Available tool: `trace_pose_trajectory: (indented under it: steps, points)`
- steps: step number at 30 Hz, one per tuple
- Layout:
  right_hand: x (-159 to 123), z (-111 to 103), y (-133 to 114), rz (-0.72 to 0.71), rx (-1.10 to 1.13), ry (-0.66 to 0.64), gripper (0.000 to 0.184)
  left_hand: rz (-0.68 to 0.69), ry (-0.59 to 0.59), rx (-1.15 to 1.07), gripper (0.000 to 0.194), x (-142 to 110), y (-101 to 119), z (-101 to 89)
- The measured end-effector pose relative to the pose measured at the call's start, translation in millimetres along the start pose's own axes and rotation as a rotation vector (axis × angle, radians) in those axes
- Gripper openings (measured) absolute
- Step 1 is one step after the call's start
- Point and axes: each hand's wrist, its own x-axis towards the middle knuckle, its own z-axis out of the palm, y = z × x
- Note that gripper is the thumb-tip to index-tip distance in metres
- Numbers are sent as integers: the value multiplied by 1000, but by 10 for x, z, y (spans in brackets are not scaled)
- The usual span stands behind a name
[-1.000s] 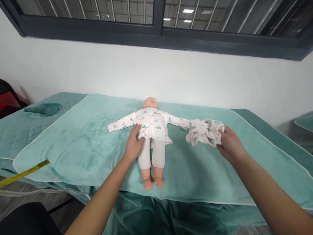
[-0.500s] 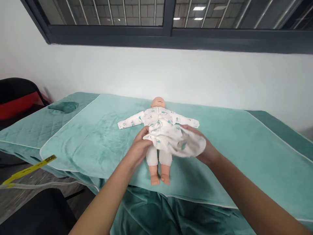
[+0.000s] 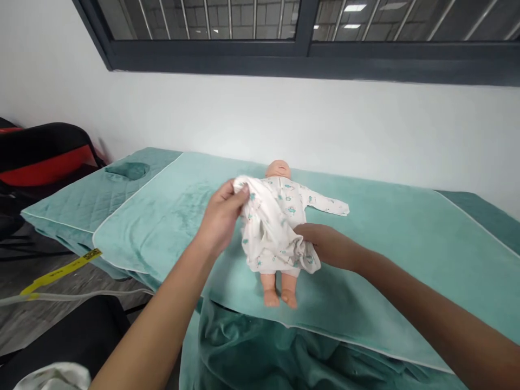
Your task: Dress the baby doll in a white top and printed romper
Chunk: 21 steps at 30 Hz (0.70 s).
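Observation:
A baby doll (image 3: 278, 169) lies on its back on the bed, head towards the wall, dressed in a white printed top (image 3: 292, 203) and white leg coverings, with bare feet. Over its belly and legs hangs a loose white baby garment (image 3: 260, 222) with green print, bunched and twisted; whether it is trousers I cannot tell. My left hand (image 3: 221, 214) pinches its upper left edge between thumb and fingers. My right hand (image 3: 327, 244) is closed on the lower right end, fingers partly hidden by the cloth. The doll's sleeve on the left is covered from view.
A light green plush sheet (image 3: 398, 244) covers the bed, which has a face hole (image 3: 128, 170) at the left. Black and red chairs (image 3: 49, 157) stand beyond. A yellow tag (image 3: 60, 271) hangs on a pale cable at left. Printed cloth (image 3: 54, 376) shows at the bottom left.
My left hand has risen, lifting its end of the garment up and left. My right hand has gone lower, and the cloth now hangs twisted between them. The view has shifted left.

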Motion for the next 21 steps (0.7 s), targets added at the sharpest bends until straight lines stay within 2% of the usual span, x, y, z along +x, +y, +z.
trace_pose_trajectory:
  steps: [2,4,6,9,10,12,15,18,21]
  points:
    - [-9,-105,-11,-1,-26,-114,37,50,-9,-63,21,55,174,-54]
    - [26,-253,-86,-29,43,-203,48,44,-47,-89,20,85,311,-69]
    - [119,-413,-223,-56,138,-124,55,18,-79,-81,20,99,385,-36]
    - [332,-583,-505,-120,343,200,59,-53,-170,-32,23,104,406,74]
    - [404,-611,-603,-145,396,265,62,-68,-200,-17,24,101,402,113]
    - [522,-629,-777,-175,444,276,61,-77,-240,11,24,87,395,176]
    - [607,-595,-922,-146,447,192,47,-67,-272,46,29,53,393,205]
    - [612,-536,-909,-78,457,197,38,-70,-261,64,30,20,383,174]
    - [604,-485,-818,-5,464,298,26,-81,-241,70,29,-9,324,145]
